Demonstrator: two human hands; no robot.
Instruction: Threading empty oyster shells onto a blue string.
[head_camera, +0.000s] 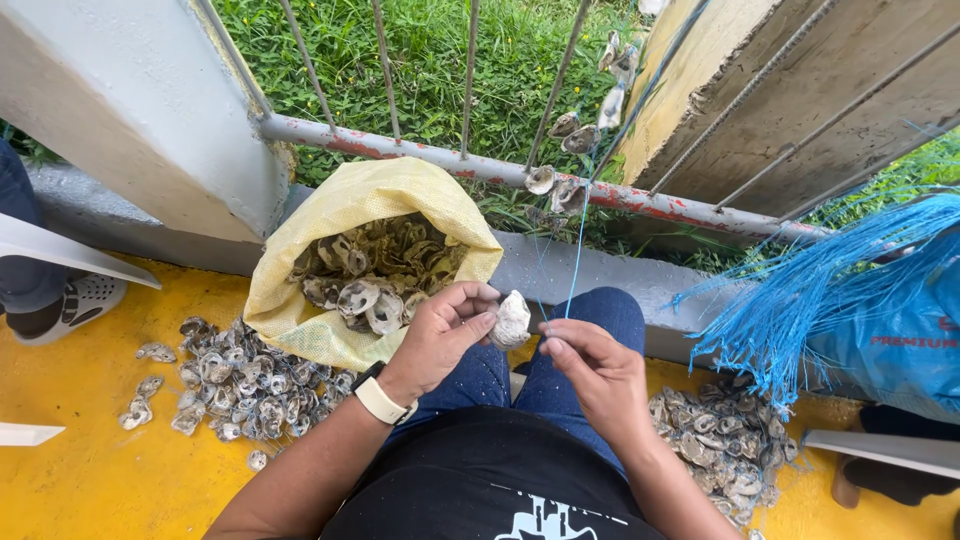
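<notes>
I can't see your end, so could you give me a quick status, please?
Left hand grips an oyster shell. Right hand pinches the blue string. Nothing in the way.

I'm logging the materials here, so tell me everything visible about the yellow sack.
The yellow sack looks like woven plastic, its mouth rolled down into a thick rim and open. It slumps on the yellow floor against the grey kerb, tilted toward the person. It is filled with greyish oyster shells; a loose shell pile lies against its lower left. Neither hand touches it.

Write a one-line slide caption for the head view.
Left hand holds an oyster shell while right hand pinches blue string.
</notes>
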